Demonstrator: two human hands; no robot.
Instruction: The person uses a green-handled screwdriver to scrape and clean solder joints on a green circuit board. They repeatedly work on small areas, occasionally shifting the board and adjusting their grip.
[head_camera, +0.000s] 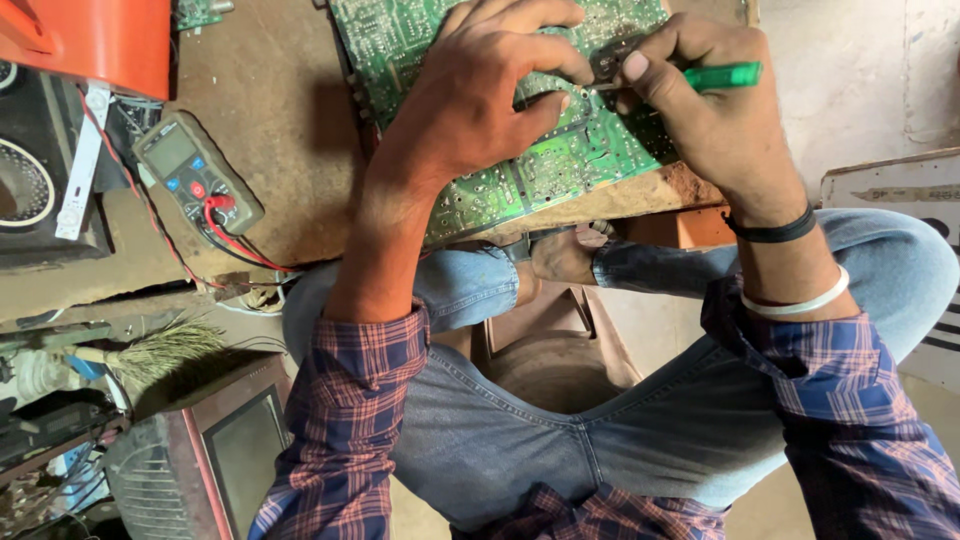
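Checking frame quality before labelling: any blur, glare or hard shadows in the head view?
Head view: sharp on both hands, left hand and right hand, and on the green circuit board; soft shadow left of the forearm on the wooden bench; no glare; the wall at upper right is bright.
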